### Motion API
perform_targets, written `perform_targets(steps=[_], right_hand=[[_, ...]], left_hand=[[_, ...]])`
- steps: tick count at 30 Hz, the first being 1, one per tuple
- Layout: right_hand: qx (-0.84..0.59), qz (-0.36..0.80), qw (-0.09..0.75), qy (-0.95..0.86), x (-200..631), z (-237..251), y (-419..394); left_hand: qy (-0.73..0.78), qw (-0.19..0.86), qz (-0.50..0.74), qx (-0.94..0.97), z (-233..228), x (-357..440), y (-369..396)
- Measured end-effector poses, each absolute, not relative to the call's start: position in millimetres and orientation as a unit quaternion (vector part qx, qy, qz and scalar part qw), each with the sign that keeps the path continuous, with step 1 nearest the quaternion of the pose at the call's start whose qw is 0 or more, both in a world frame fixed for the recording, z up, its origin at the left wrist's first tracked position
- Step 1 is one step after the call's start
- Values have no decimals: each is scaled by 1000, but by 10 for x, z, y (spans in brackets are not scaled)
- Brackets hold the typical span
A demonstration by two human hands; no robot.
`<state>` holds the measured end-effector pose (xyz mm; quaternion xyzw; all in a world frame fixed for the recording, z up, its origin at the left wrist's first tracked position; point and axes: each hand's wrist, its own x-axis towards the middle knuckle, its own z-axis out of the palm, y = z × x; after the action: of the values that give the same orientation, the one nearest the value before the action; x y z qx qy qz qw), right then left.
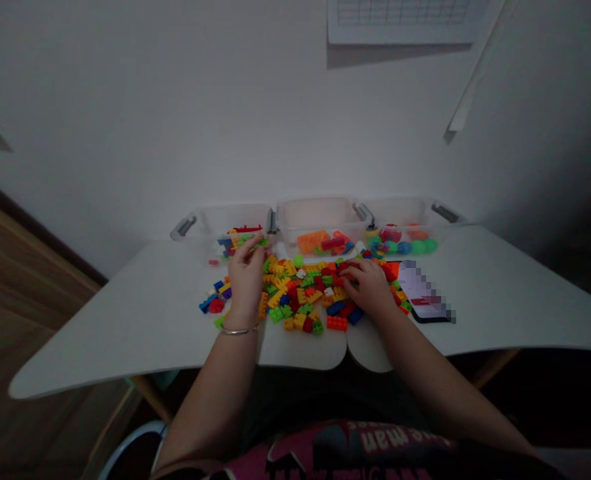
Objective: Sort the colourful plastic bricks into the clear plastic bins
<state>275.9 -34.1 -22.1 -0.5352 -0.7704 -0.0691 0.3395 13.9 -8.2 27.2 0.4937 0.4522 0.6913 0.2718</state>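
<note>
A spread pile of toy building bricks (308, 293) in red, yellow, green, blue and orange lies on the table in front of me. My left hand (246, 267), with a bangle at the wrist, is raised at the pile's left side, close to the front of the left clear bin (235, 217). Its fingers are apart, and I see nothing held in them. Over the right part of the pile, my right hand (368, 283) reaches down among red bricks, thumb and fingers apart. Its fingertips touch or nearly touch the bricks; the palm side is hidden.
The middle clear bin (315, 212) holds orange and red pieces. In the right clear bin (398, 210) are round green, blue and red pieces. A phone (422, 293) lies right of the pile. The white table (140, 320) meets the wall behind the bins.
</note>
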Motion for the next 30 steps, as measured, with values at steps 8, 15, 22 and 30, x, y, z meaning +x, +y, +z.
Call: perform_targets(steps=[8, 15, 22, 30], right_hand=[[-533, -80, 370, -756, 2778, -214, -352], [-525, -82, 366, -764, 2773, -230, -342], [-523, -80, 372, -763, 2763, -237, -338], [-513, -75, 366, -773, 2758, -239, -321]], left_hand=[[516, -98, 569, 633, 856, -197, 120], [600, -177, 361, 692, 683, -200, 250], [614, -162, 297, 713, 607, -121, 216], [648, -126, 242, 711, 602, -109, 144]])
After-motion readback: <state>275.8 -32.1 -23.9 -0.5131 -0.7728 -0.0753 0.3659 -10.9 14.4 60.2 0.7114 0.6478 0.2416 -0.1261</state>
